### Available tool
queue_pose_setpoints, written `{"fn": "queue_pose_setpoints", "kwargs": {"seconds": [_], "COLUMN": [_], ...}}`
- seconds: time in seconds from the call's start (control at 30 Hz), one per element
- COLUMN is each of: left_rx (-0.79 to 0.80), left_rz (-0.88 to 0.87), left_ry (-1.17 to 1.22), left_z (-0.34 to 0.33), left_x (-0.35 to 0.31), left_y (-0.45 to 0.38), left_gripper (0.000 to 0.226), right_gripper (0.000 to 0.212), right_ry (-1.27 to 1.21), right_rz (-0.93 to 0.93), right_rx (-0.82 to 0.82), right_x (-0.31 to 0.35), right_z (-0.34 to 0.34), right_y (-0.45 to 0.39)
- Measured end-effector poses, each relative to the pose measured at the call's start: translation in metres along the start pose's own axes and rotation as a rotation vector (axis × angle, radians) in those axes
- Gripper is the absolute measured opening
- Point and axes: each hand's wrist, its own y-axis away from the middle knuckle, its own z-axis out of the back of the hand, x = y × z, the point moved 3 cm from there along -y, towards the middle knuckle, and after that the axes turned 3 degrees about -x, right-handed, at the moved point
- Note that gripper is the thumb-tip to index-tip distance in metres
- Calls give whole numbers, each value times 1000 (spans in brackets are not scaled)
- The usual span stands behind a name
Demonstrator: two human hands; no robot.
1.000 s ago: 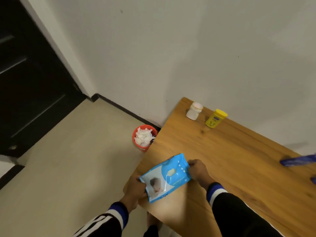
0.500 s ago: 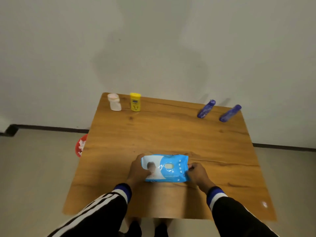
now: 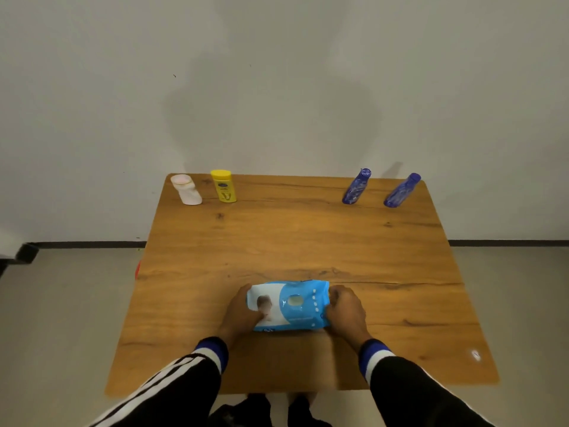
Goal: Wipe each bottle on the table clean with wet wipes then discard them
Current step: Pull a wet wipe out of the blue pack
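Observation:
A blue and white pack of wet wipes (image 3: 289, 305) lies flat near the front of the wooden table (image 3: 292, 241). My left hand (image 3: 241, 312) grips its left end with the thumb on top. My right hand (image 3: 345, 311) grips its right end. Along the far edge stand a white bottle (image 3: 186, 190) and a yellow bottle (image 3: 223, 186) at the left, and two dark blue bottles (image 3: 356, 187) (image 3: 401, 191) at the right.
A sliver of the red bin (image 3: 137, 269) shows on the floor past the table's left edge. A grey wall rises right behind the table. Pale floor lies on both sides.
The view has swung right from the bin and door to face the table squarely. The wipes pack came from the table's left corner to the front middle, still held at both ends.

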Motion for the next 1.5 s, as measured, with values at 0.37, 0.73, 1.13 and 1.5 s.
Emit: {"fn": "queue_pose_setpoints", "kwargs": {"seconds": [0.37,0.73,1.13,1.5], "left_rx": [157,240,300,302], "left_rz": [28,144,198,222], "left_ry": [39,38,183,177], "left_z": [16,28,29,28], "left_x": [7,0,-2,3], "left_y": [-2,-3,7,5], "left_gripper": [41,26,29,35], "right_gripper": [25,25,22,9], "right_ry": [370,735,495,499], "right_rz": [350,380,217,239], "right_rx": [-78,-58,-52,-58], "right_x": [57,83,81,67], "right_z": [-23,-42,-49,-61], "right_y": [23,19,13,17]}}
